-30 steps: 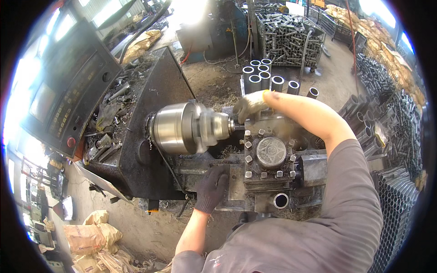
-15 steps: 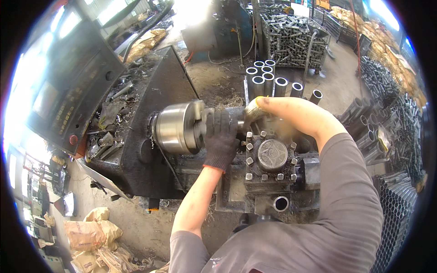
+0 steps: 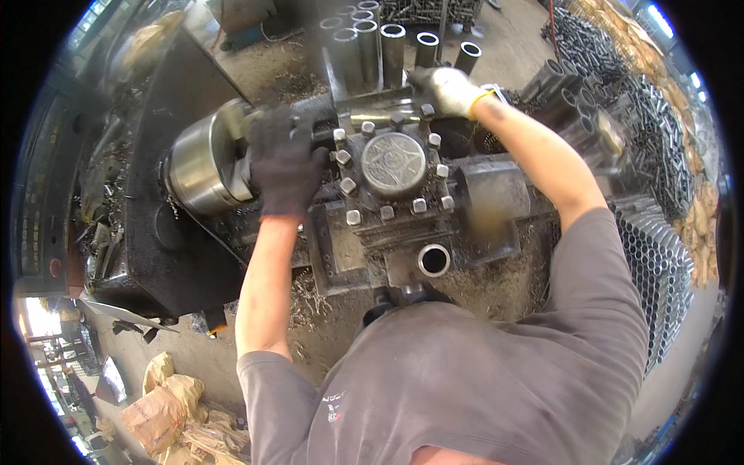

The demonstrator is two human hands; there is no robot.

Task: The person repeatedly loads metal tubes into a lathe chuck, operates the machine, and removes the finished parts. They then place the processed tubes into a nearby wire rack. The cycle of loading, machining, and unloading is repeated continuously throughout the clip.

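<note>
Now, gloved hands on lathe chuck.

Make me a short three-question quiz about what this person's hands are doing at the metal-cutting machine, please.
1. True or false: the left hand, in a dark glove, rests by the shiny round steel chuck.
2. Which glove does the right hand wear? A) pale with a yellow cuff B) red rubber C) none
3. Fill in: the square grey tool block with bolt heads around its round cap lies ____ the two hands.

Key
1. True: it sits at the chuck's front face.
2. A: the right hand reaches to the far side of the block, near the upright steel tubes.
3. between
</note>
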